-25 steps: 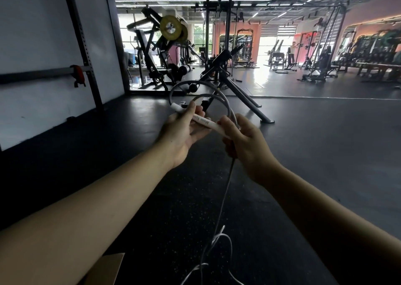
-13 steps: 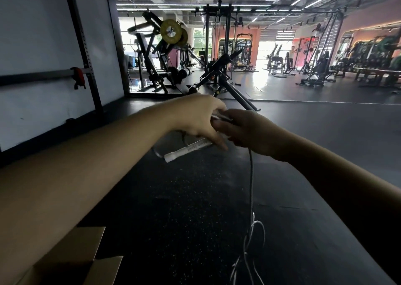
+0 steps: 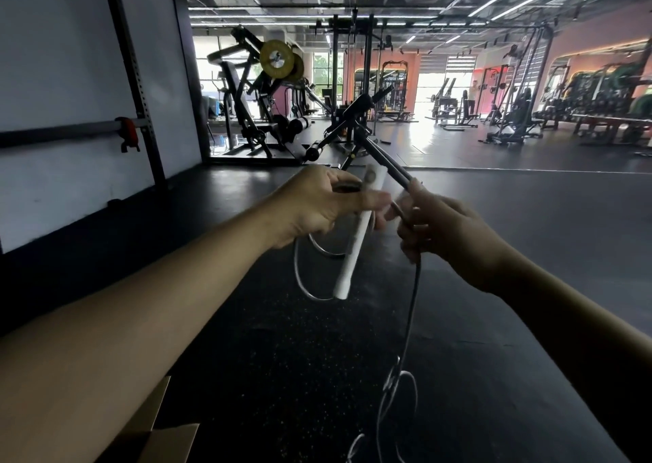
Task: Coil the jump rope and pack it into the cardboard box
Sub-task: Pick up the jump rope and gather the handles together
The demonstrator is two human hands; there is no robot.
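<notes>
From the head camera I see the white handle (image 3: 354,247) has swung since half a second ago: then it lay nearly level under my left hand, now it stands steeply, its top end poking up above the fist and its lower end hanging down toward the floor. My hands have also drawn slightly apart, and the box flaps have slid lower in the corner of the view.

My left hand (image 3: 319,206) is closed around the upper part of the handle, thumb pressed across it, with the coiled loops of cord gathered in the same grip. My right hand (image 3: 437,226) is curled narrow, fingers pinched on the cord just beside the left thumb; I cannot tell exactly how many fingers touch it.

The jump rope (image 3: 408,321) is a thin pale cord. Two loops hang below the left fist, one small and one larger, curving round to the handle's lower tip. From the right hand a single strand drops straight down and ends in loose tangled loops on the dark speckled floor (image 3: 282,374). The cardboard box (image 3: 158,431) sits at the bottom left, partly hidden by my left forearm, flaps open, well apart from the rope.
</notes>
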